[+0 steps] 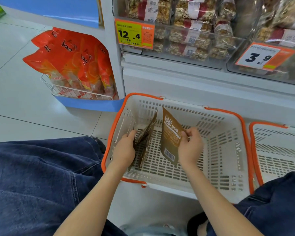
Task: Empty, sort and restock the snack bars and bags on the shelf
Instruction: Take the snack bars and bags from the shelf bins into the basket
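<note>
The white shop shelf unit [186, 79] fills the upper right in front of me, and its clear plastic bins [177, 53] are stacked with cellophane-wrapped nut-and-grain snack bars [191, 38] banded in red and white. An orange and yellow price tag reading 12.4 [134, 34] hangs on the left bin, and an orange and white tag reading 3.9 [262, 56] on the right one. To the left, a white wire rack [71, 92] on a blue stand holds upright orange snack bags [71, 58].

On the pale tiled floor [15, 82], right against the shelf base, sits a white slotted plastic shopping basket with orange rim and handles [228, 150]. A second basket of the same kind [279, 150] stands just beside it on the right. My knees in dark blue jeans [32, 176] frame both sides.

Both my hands are down inside the near basket. My left hand [124, 150] grips a small sheaf of flat brown snack pouches [145, 138], held on edge near the basket's left wall. My right hand [190, 147] pinches one brown pouch with white lettering and a barcode [170, 138] by its right edge, upright, its barcode end down near the basket floor. The two lots of pouches are near but apart.
</note>
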The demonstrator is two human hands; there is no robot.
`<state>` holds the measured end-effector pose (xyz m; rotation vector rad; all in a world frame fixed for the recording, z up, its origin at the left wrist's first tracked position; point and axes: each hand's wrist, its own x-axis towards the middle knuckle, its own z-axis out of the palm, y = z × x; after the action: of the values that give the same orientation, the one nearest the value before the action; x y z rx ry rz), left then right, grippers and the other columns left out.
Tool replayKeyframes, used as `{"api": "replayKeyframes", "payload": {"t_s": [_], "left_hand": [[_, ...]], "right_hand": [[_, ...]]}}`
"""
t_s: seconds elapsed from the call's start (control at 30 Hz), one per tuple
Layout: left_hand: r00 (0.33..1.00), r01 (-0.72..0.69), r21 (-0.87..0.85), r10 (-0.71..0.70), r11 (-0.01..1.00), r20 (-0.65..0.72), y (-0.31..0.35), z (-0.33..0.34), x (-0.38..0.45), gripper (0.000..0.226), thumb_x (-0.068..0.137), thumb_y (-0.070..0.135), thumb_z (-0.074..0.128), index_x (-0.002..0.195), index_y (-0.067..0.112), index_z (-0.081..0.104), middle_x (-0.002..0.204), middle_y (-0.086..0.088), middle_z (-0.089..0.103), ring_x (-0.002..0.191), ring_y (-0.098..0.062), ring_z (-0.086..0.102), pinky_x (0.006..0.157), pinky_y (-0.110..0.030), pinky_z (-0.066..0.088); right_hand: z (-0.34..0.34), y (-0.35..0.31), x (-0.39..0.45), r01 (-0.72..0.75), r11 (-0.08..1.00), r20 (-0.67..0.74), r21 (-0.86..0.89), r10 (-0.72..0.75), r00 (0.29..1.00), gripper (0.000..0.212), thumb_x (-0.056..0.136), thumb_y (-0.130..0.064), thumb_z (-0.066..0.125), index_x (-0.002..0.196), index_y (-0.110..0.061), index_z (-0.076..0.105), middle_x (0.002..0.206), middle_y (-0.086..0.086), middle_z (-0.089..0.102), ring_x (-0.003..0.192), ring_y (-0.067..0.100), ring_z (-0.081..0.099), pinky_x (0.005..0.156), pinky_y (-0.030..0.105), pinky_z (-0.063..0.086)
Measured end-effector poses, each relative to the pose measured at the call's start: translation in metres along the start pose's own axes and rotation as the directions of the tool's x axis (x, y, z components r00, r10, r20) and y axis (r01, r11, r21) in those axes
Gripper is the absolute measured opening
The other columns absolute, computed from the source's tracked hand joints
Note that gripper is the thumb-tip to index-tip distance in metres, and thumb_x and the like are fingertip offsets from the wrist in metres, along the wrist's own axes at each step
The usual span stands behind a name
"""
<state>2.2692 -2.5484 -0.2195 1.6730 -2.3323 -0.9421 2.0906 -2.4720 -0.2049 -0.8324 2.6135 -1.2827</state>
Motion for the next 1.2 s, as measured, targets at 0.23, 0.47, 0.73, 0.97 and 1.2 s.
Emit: {"api": "replayKeyframes", "payload": {"t_s": [0.23,0.47,0.73,0.97,1.2], "left_hand": [[0.999,-0.028,-0.052,0.026,0.998,-0.035,-0.014,-0.001,0.006,0.049,0.095,0.004,0.044,0.133,0.035,0.042,0.129,0.002,0.057,0.108,-0.02,0.061,0.089,-0.036,0.055],[1.0,0.001,-0.103,-0.002,0.995,-0.012,-0.013,0.0,0.013,0.052,0.092,0.005,0.048,0.138,0.028,0.04,0.131,-0.003,0.056,0.11,-0.021,0.059,0.086,-0.037,0.055],[1.0,0.018,-0.128,-0.019,0.992,-0.004,-0.001,-0.01,0.005,0.044,0.096,0.015,0.047,0.139,0.027,0.04,0.115,-0.002,0.061,0.092,-0.017,0.061,0.079,-0.039,0.056],[0.997,0.016,-0.17,-0.029,0.985,-0.069,0.01,-0.028,-0.007,0.035,0.099,0.015,0.04,0.133,0.019,0.048,0.095,0.007,0.054,0.08,-0.009,0.055,0.071,-0.026,0.046],[0.979,-0.15,-0.101,0.133,0.984,-0.154,0.053,-0.092,0.015,0.033,0.095,0.008,0.044,0.124,0.017,0.054,0.111,0.0,0.058,0.099,-0.019,0.058,0.077,-0.027,0.044]], "right_hand": [[0.066,0.026,-0.023,-0.151,0.987,0.448,0.057,0.109,0.887,0.023,0.088,0.005,0.05,0.078,-0.015,0.044,0.076,0.003,0.053,0.067,0.018,0.047,0.056,0.023,0.033],[0.074,0.021,-0.036,-0.177,0.984,0.706,0.025,0.108,0.7,0.034,0.091,-0.02,0.06,0.122,-0.011,0.047,0.103,-0.006,0.055,0.095,0.014,0.054,0.079,0.024,0.04],[0.046,0.03,-0.025,-0.098,0.989,0.776,-0.11,0.147,0.613,0.047,0.088,0.003,0.054,0.13,-0.012,0.039,0.112,0.004,0.052,0.084,0.016,0.055,0.066,0.022,0.044],[0.019,0.021,-0.012,-0.078,0.997,0.709,-0.015,0.066,0.702,0.037,0.091,0.001,0.054,0.121,-0.019,0.046,0.109,-0.003,0.052,0.085,0.015,0.054,0.063,0.02,0.045],[-0.036,-0.052,0.047,0.094,0.968,0.442,0.234,-0.192,0.876,0.023,0.091,-0.002,0.057,0.108,-0.016,0.053,0.095,-0.002,0.058,0.082,0.011,0.058,0.072,0.012,0.048]]}}
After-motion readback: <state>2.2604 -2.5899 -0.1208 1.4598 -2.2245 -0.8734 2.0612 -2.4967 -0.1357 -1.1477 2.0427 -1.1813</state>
